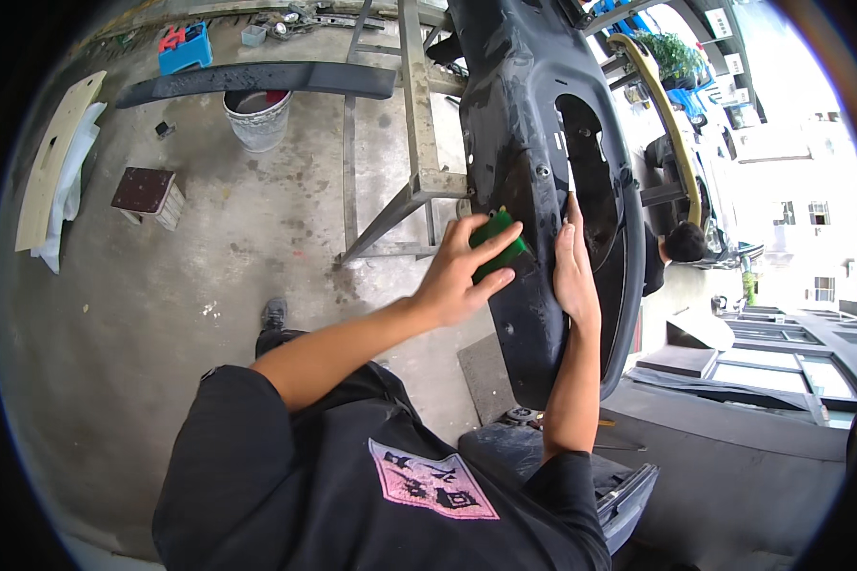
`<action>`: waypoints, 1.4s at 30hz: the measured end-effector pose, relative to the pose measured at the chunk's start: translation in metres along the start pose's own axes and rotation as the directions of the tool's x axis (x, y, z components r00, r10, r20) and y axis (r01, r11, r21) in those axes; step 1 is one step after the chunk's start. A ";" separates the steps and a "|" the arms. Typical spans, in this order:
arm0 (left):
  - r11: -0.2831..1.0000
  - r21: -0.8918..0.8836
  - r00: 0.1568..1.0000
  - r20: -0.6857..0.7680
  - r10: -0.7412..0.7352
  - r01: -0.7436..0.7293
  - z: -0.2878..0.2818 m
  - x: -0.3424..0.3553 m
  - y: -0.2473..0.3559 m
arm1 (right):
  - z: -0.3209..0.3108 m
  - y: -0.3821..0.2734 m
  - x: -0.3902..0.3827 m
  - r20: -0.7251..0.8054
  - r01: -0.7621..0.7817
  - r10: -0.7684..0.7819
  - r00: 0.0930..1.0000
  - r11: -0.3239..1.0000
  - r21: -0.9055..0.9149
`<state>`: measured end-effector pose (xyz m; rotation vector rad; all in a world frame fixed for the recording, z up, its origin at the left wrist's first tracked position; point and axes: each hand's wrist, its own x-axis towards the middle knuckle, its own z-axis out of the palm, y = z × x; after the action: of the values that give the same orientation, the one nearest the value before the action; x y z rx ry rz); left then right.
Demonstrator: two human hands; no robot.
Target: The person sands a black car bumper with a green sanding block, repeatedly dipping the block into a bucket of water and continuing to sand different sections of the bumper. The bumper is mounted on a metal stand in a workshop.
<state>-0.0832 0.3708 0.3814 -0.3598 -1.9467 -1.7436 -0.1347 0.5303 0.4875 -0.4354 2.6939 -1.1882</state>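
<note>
A long black car bumper (533, 333) lies across a metal stand, its surface streaked with dull, scuffed patches. My left hand (462, 271) is closed around a small green block (500, 243), slightly smeared by motion, and holds it against the bumper's near left face. Its underside is hidden, so I cannot tell exactly what kind of block it is. Flat along the bumper's edge rests my right hand (573, 266), fingers stretched out beside a long opening in the part.
A metal frame (414, 114) supports the bumper. Leftward are a dark trim strip (257, 78) over a bucket (257, 124), a small stool (149, 198) and a blue crate (185, 49). Another person (681, 246) is beyond the bumper, near a yellowish bumper (671, 124).
</note>
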 end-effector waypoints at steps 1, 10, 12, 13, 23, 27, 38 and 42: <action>0.999 0.038 1.000 0.009 -0.009 0.009 0.000 0.009 -0.004 | -0.002 0.000 0.002 -0.002 0.002 -0.002 1.000 1.000 0.001; 0.998 -0.048 0.997 -0.063 -0.033 0.030 0.002 0.032 -0.002 | -0.004 -0.001 0.004 0.004 -0.010 0.010 1.000 1.000 0.003; 0.970 -0.211 0.985 -0.100 -0.142 0.118 -0.012 0.078 -0.005 | -0.002 -0.005 0.002 0.016 -0.042 0.042 0.999 0.999 0.027; 0.929 -0.323 0.971 -0.093 -0.221 0.181 -0.010 0.077 -0.002 | -0.002 -0.004 0.004 0.019 -0.049 0.048 0.999 0.998 0.032; 0.989 -0.135 0.971 -0.225 -0.082 0.052 0.020 0.024 0.011 | -0.001 0.003 0.003 -0.042 0.047 -0.047 0.998 0.999 0.002; 0.978 -0.198 0.974 -0.197 -0.110 0.070 0.021 0.024 0.010 | -0.005 -0.003 0.001 -0.038 0.031 -0.031 0.999 1.000 -0.002; 0.976 -0.156 0.958 -0.222 -0.183 0.151 -0.021 0.002 0.002 | -0.002 0.000 0.004 -0.007 0.028 -0.028 1.000 1.000 0.004; 0.990 0.028 0.955 -0.267 -0.129 0.141 -0.010 0.008 -0.004 | -0.004 -0.001 0.003 0.003 0.012 -0.012 1.000 1.000 -0.004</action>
<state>-0.0902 0.3593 0.3828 0.0245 -1.8493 -1.7266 -0.1382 0.5314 0.4906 -0.4545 2.6951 -1.1846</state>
